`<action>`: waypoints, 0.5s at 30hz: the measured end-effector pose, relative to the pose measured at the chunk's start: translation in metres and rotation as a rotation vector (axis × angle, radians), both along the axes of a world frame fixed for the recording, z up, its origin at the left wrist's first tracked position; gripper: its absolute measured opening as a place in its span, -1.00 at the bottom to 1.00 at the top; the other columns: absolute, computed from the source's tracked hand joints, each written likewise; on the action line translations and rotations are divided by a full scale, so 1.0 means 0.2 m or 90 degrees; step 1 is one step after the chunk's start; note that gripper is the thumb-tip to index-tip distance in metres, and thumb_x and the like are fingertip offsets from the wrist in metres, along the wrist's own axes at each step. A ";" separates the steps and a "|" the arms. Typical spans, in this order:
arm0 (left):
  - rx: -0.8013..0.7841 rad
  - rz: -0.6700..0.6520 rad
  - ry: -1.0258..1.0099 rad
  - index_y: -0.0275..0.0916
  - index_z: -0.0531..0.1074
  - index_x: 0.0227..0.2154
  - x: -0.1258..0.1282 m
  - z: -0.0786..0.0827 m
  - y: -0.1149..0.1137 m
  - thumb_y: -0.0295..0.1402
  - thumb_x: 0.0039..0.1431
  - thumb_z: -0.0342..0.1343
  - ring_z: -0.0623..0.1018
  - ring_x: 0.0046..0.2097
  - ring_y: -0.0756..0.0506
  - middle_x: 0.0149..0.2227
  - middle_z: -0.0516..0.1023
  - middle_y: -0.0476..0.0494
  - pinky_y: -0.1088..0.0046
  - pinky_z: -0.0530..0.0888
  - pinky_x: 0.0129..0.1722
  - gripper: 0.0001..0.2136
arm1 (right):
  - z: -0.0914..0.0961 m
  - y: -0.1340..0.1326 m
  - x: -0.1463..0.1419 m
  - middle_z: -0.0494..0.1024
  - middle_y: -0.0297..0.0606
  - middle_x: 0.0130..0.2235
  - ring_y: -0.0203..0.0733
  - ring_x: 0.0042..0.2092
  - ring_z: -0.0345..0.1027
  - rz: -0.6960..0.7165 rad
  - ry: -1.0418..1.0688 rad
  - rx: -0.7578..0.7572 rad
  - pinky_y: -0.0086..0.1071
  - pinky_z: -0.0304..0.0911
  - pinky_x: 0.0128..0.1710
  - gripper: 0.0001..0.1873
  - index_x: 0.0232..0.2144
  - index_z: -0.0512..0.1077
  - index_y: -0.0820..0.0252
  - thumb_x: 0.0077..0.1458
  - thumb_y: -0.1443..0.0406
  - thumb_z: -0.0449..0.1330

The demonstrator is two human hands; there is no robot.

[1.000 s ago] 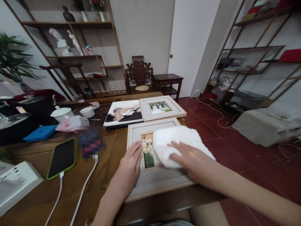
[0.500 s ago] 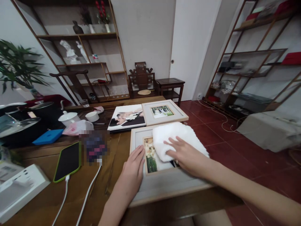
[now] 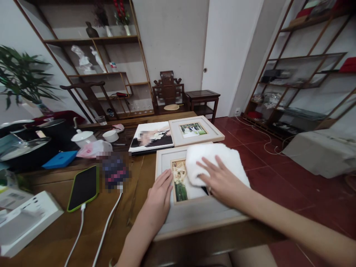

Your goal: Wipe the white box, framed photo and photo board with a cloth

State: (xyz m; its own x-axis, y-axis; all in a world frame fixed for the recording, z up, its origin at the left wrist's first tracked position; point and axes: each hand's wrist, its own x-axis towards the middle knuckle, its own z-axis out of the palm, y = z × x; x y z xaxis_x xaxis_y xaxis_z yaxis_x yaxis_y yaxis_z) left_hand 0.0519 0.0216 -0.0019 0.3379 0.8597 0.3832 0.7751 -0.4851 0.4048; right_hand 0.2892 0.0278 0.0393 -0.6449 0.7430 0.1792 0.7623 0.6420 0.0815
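Observation:
A light wooden picture frame (image 3: 200, 227) with a pale grey mat lies face up at the table's near edge. My left hand (image 3: 160, 196) rests on its left side, fingers stretched flat over the mat and rim. On the frame's upper right lies a folded white fluffy cloth (image 3: 236, 163). My right hand (image 3: 224, 183) presses down on this cloth with its fingers spread. The small inner photo (image 3: 180, 185) shows on its left part; cloth and hand cover the rest.
Behind lie a second framed photo (image 3: 214, 136) and a photo panel (image 3: 151, 142). To the left are a phone (image 3: 83, 189) on a white cable, a power strip (image 3: 30, 224), a blue box (image 3: 59, 159), a teapot (image 3: 83, 138) and black pots (image 3: 25, 152).
The white cloth has slid slightly right across the frame under my right hand, whose fingers are more spread. My left hand stays at the frame's left side. The view has shifted a little.

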 end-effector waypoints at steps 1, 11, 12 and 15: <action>0.000 0.000 -0.001 -0.25 0.34 0.04 0.00 0.01 0.00 -0.42 0.24 -0.13 0.36 0.16 -0.15 0.13 0.38 -0.25 0.16 0.35 0.12 -0.66 | 0.00 0.08 0.02 0.22 0.10 0.19 0.22 0.25 -0.09 -0.015 -0.009 0.034 0.26 -0.17 0.13 -0.55 -0.05 0.38 0.30 -0.03 0.55 0.04; 0.019 -0.004 0.009 -0.27 0.35 0.04 0.00 0.00 0.01 -0.44 0.23 -0.11 0.38 0.14 -0.15 0.11 0.40 -0.27 0.15 0.35 0.11 -0.66 | 0.08 0.10 -0.11 0.21 0.04 0.20 0.21 0.25 -0.10 0.062 -0.007 -0.084 0.21 -0.10 0.12 -0.52 -0.04 0.37 0.31 -0.05 0.56 0.02; 0.018 -0.002 0.007 -0.28 0.34 0.04 0.00 0.00 0.01 -0.44 0.23 -0.11 0.38 0.14 -0.15 0.11 0.40 -0.28 0.15 0.34 0.12 -0.66 | 0.09 0.01 -0.12 0.24 0.05 0.18 0.21 0.24 -0.05 0.081 -0.004 -0.113 0.19 -0.05 0.11 -0.55 -0.06 0.39 0.31 -0.04 0.53 0.03; 0.026 0.002 -0.006 -0.29 0.33 0.04 0.00 -0.01 0.00 -0.43 0.24 -0.13 0.38 0.15 -0.16 0.11 0.40 -0.30 0.13 0.34 0.12 -0.66 | 0.15 -0.23 -0.12 0.34 -0.02 0.12 0.20 0.17 0.11 0.130 -0.018 -0.221 0.11 0.10 0.07 -0.65 -0.19 0.45 0.21 -0.09 0.47 0.12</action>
State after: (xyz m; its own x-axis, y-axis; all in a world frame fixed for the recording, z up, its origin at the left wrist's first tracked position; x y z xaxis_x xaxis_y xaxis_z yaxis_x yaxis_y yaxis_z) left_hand 0.0521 0.0210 -0.0033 0.3308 0.8446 0.4209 0.7728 -0.4985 0.3929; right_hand 0.2661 -0.0181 0.0695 -0.7865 0.6124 -0.0798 0.6168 0.7729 -0.1485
